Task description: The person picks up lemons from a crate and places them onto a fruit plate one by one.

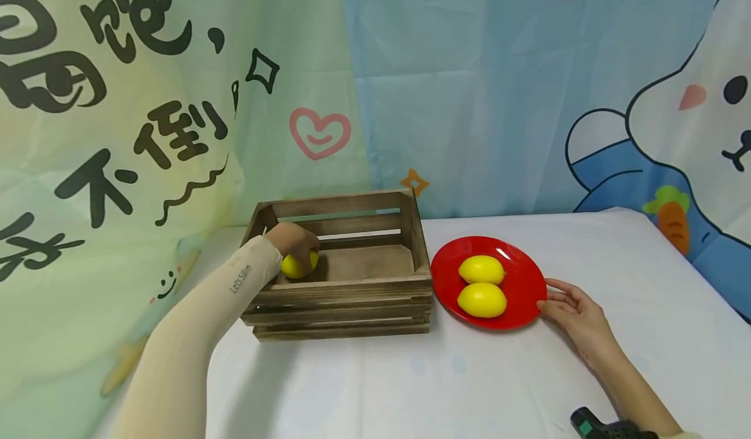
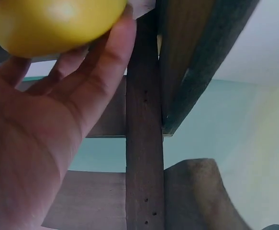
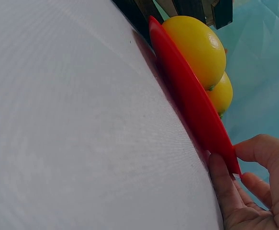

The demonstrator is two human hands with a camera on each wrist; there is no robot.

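Observation:
My left hand (image 1: 295,243) reaches down into the left end of a wooden slatted crate (image 1: 343,290) and holds a yellow lemon (image 1: 297,266). In the left wrist view, fingers curl round the same lemon (image 2: 58,24) close to the crate's slats (image 2: 145,158). To the right of the crate lies a red plate (image 1: 522,276) with two lemons on it, a rear lemon (image 1: 482,270) and a front lemon (image 1: 482,300). My right hand (image 1: 577,318) pinches the plate's right rim, thumb on one face and fingers beneath, as the right wrist view shows the plate (image 3: 192,100) edge-on.
A white cloth (image 1: 375,387) covers the table. Behind it hangs a printed curtain (image 1: 457,132) with lettering and a cartoon animal. A dark device (image 1: 610,426) sits at my right wrist. The plate's left edge is right beside the crate.

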